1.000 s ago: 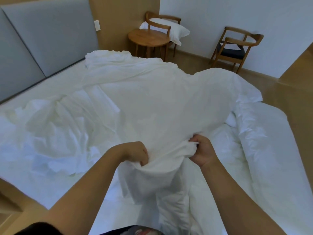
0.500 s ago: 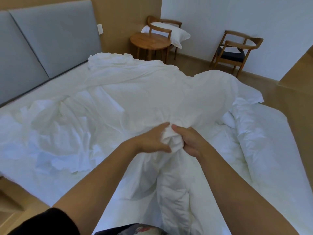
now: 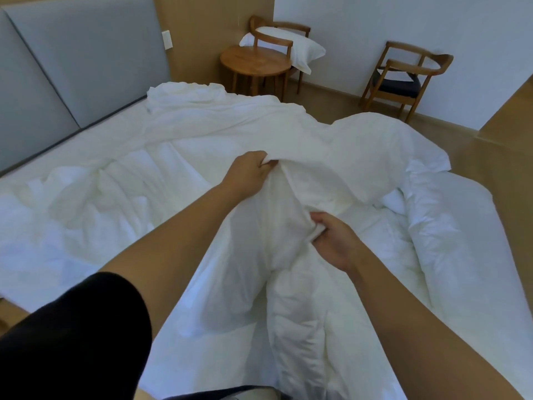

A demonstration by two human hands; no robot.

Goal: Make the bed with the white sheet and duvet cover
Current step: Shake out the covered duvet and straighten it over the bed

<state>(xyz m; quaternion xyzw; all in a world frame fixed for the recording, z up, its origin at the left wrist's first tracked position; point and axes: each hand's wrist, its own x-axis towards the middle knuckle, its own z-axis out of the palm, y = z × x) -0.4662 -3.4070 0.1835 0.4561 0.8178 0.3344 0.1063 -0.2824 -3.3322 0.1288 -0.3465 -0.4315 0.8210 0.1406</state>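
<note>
A crumpled white duvet cover (image 3: 311, 145) lies spread across the bed, over the white sheet (image 3: 34, 255) that covers the mattress. My left hand (image 3: 249, 173) is stretched forward and pinches a raised fold of the cover. Nearer to me, my right hand (image 3: 331, 241) grips the same fold lower down. A thick white duvet (image 3: 450, 226) is bunched along the right side of the bed, and another padded part of it (image 3: 300, 327) hangs down in front of me.
A grey padded headboard (image 3: 72, 62) runs along the left. Beyond the bed stand a round wooden table (image 3: 255, 60), a wooden chair holding a white pillow (image 3: 291, 47), and a second wooden chair (image 3: 406, 76). Wooden floor lies to the right.
My hands, together on one bunch of cloth half a second ago, have separated: the left slid forward along the fold, the right stayed nearer to me and lower.
</note>
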